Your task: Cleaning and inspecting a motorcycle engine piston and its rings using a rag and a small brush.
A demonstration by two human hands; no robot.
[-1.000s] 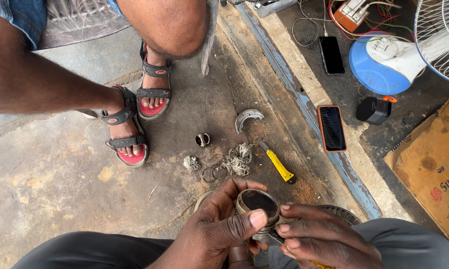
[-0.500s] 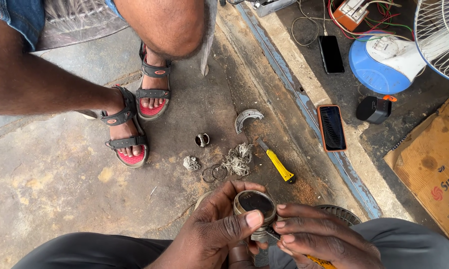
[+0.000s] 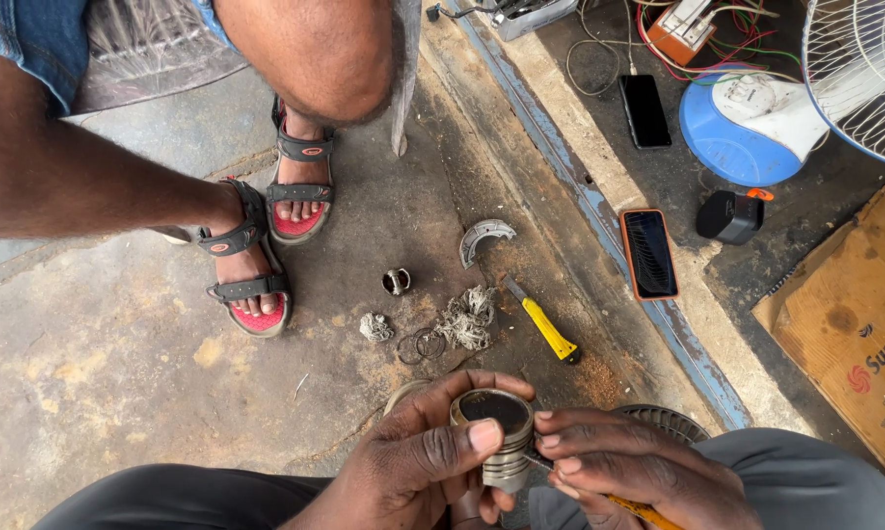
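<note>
Both hands meet over one grooved metal piston (image 3: 499,442). Left hand (image 3: 418,466) is closed around its side, thumb at the top rim. Right hand (image 3: 624,471), fingers curled shut, holds a thin tool with a yellow handle (image 3: 643,510) against the piston's grooves. Beyond the hands lies a yellow utility knife (image 3: 543,322).

fan guard (image 3: 859,79): cut by right and top edges | cardboard box (image 3: 845,324): right part out of frame | other person's legs (image 3: 305,59): cut off above knee | yellow-handled tool (image 3: 639,510) under right hand (image 3: 624,471): mostly hidden, kind unclear | metal cylinder (image 3: 496,437): lower part covered by left hand (image 3: 423,461)
</note>
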